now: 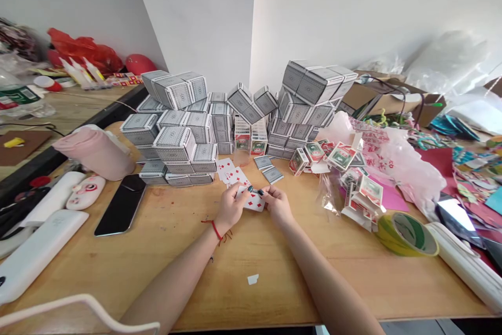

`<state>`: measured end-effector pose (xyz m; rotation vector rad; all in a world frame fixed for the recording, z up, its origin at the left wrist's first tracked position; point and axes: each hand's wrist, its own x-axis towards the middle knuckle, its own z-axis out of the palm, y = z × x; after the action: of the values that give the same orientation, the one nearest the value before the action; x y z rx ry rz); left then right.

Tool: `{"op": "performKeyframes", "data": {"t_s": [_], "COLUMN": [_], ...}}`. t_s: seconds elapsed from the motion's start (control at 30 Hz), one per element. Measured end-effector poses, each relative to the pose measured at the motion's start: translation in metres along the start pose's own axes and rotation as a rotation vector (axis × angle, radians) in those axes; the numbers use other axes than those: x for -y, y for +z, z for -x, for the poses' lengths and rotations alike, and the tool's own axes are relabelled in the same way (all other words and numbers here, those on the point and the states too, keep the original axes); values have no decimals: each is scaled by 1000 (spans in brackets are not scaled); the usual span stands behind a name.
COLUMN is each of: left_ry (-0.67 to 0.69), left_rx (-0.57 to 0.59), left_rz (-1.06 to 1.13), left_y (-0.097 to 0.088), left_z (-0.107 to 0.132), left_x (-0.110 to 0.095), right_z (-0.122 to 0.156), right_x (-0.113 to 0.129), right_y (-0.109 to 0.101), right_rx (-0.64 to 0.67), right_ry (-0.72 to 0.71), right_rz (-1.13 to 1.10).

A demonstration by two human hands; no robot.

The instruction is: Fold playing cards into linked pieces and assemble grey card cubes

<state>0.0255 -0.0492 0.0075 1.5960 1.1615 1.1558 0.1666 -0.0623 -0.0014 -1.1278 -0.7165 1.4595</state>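
My left hand (232, 206) and my right hand (278, 203) meet at the middle of the table, each pinching one end of a playing card (254, 203) with red diamonds. Whether more cards lie behind it, I cannot tell. Just beyond, several face-up diamond cards (234, 174) are fanned out on the wood. Two face-down cards (272, 174) with grey patterned backs lie to their right. Behind these stand upright card boxes (242, 141) with red and green fronts. Blocks made of grey-backed cards (175, 142) are stacked to the left, and more such blocks (309, 84) rise to the right.
A black phone (121, 204), a pink pouch (94, 152) and a white power bank (47, 254) lie at left. On the right are opened card boxes (364, 194), a yellow tape roll (408, 234) and a plastic bag (411, 162). A paper scrap (253, 279) lies near the front edge.
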Motion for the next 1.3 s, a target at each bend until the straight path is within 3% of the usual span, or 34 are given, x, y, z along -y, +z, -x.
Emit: {"op": "performKeyframes", "data": {"t_s": [0.4,0.67,0.8,0.87,1.03,1.3], "left_ry": [132,-93,-202,-219,-224,-110], "left_rx": [-18,27,-27,2,71,-74], "left_rz": [-18,151,472,568,372,82], "left_y": [2,4,6,6,8,9], "left_z": [-1,-3,-4,-4,-4,-6], "left_x": [-7,-1,2,2,4,12], "right_z": [3,2,-1,-3,-8,-5], "right_x": [6,7,4,2,1,4], "right_y": [2,0,1,1,-3,-5], "right_rx": [43,51,24,-9,-84,29], "right_ry": [39,60,-8,-39,-70,-139], "right_rz": [-53,-33,-61,-110,-187,54]}}
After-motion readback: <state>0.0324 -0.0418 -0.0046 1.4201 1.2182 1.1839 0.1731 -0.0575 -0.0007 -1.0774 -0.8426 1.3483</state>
